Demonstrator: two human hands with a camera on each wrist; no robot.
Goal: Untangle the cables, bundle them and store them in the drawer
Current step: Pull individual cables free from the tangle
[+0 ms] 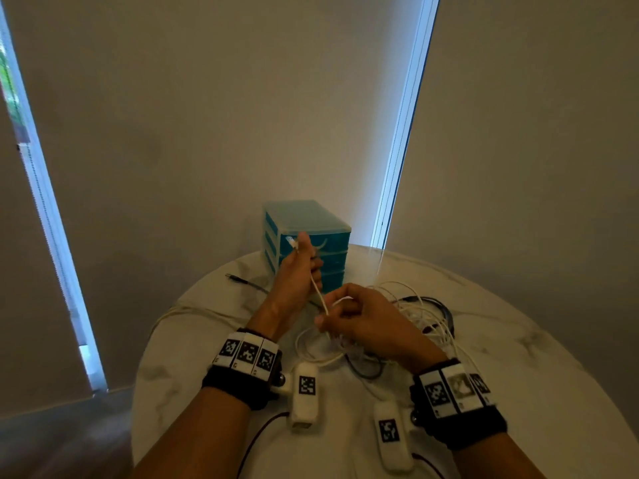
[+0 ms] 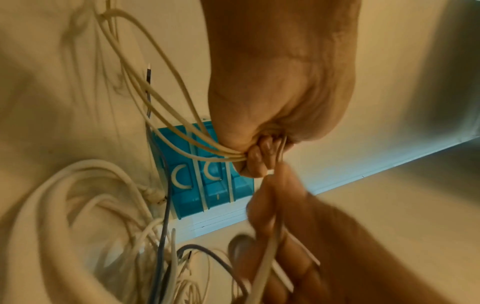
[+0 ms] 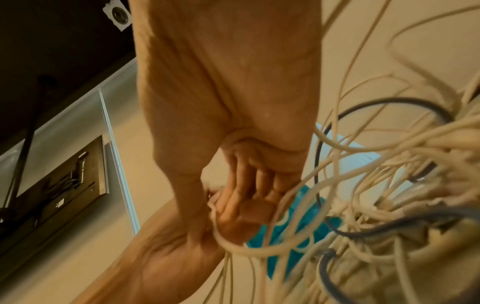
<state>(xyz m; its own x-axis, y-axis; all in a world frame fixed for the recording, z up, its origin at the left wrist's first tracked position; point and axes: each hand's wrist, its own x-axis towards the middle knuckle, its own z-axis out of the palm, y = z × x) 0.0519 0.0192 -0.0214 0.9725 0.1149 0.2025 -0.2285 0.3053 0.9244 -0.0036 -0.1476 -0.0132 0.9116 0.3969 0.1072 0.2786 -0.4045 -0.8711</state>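
Left hand [image 1: 300, 267] grips the white cable [image 1: 320, 297] by its plug end, raised before the drawers [image 1: 321, 233]; right hand [image 1: 359, 318] pinches its loops nearer. Untangling step: next, draw it free of the tangle [image 1: 420, 312] right of the drawers.

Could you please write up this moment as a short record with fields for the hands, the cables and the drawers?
left hand: raised in front of the drawer unit, grips a white cable near its plug end
right hand: pinches the same white cable lower down
cable pile: white and dark cables, tangled, on the table
loose dark cable: lies left of the unit
drawer unit: blue; visible drawers look closed
stage: untangling; nothing bundled yet
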